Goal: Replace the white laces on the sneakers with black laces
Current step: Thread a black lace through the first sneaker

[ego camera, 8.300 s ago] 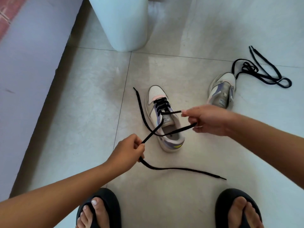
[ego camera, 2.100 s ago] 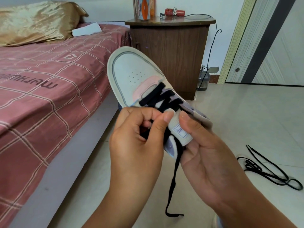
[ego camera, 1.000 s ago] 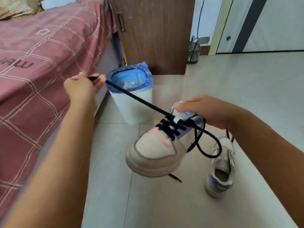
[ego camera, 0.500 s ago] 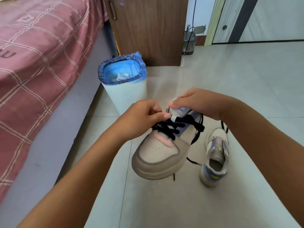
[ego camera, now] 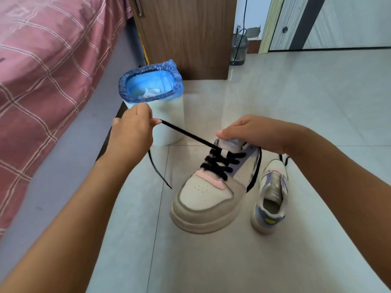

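A cream, pink and lilac sneaker hangs in the air, toe towards me, with a black lace crossed through its lower eyelets. My right hand pinches the sneaker's tongue at the top. My left hand pinches one lace end, and that strand runs taut up and left from the eyelets; its tip dangles below. The other lace end hangs down the sneaker's right side. A second sneaker stands on the floor to the right, without laces in view.
A white bin with a blue liner stands just behind my left hand. A bed with a pink checked cover runs along the left. A brown wooden cabinet stands behind the bin. Pale floor tiles spread to the right.
My left hand has moved from the eyelets up and left, drawing the lace strand taut. My right hand keeps its hold on the tongue.
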